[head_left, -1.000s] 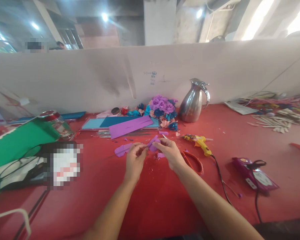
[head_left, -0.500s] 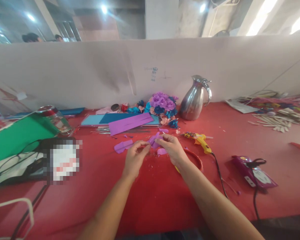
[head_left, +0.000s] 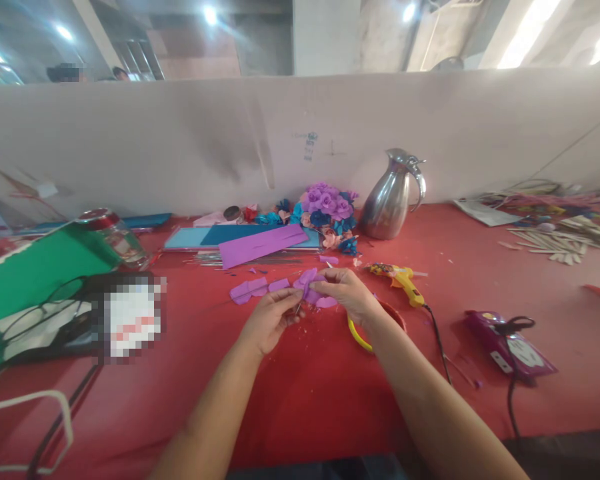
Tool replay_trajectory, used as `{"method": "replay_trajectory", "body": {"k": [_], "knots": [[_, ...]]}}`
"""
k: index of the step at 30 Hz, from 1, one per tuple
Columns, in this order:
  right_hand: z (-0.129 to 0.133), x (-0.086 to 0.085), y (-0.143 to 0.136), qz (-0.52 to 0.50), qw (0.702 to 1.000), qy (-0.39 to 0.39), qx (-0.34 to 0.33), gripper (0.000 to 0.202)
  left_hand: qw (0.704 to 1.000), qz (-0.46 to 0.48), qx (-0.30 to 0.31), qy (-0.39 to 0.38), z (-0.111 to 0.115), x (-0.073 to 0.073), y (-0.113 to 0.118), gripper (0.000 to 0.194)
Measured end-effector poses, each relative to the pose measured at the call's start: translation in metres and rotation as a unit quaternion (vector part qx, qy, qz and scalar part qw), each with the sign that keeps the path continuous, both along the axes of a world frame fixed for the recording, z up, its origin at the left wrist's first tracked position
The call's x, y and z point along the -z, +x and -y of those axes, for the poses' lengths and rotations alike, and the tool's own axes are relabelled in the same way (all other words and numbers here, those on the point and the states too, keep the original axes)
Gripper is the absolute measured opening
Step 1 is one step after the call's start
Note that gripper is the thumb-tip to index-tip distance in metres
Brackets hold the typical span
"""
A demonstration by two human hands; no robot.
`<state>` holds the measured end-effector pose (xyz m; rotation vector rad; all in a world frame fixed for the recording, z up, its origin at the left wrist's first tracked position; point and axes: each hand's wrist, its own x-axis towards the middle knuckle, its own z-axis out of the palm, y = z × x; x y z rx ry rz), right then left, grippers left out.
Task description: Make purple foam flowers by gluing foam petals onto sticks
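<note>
1. Head view: ruffled purple paper flower (head_left: 310,280) sits right between both hands, above the red bench (head_left: 300,407), touching each, so neither's really nearer.
2. Left hand (head_left: 269,319) has thumb and fingertips pinched on the flower's lower left side, other fingers curled.
3. Right hand (head_left: 351,293) pinches the petals from the right, thumb against fingers.
4. Looks like its thin dark stem (head_left: 299,308) slants down toward the left palm; can't tell the full length.
5. Loose purple paper petals (head_left: 249,291) lie just beyond the left hand.
</note>
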<state>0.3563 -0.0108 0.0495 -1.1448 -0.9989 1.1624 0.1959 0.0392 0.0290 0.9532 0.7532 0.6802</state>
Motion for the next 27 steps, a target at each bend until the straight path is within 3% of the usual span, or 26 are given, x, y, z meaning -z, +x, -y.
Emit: {"method": "replay_trajectory", "body": {"k": [6,16,27], "knots": [[0.0,0.001,0.0,-0.001,1.0,0.001,0.009,0.015,1.0,0.004,0.008,0.013,0.0,0.0,0.0,0.021],[-0.003,0.007,-0.005,0.02,0.998,0.0,0.055,0.016,0.996,0.032,-0.087,0.013,-0.002,0.002,0.003,0.026],[-0.006,0.013,-0.006,0.022,0.998,-0.021,0.062,0.018,0.991,-0.004,-0.124,0.058,-0.002,0.006,0.006,0.015]]}}
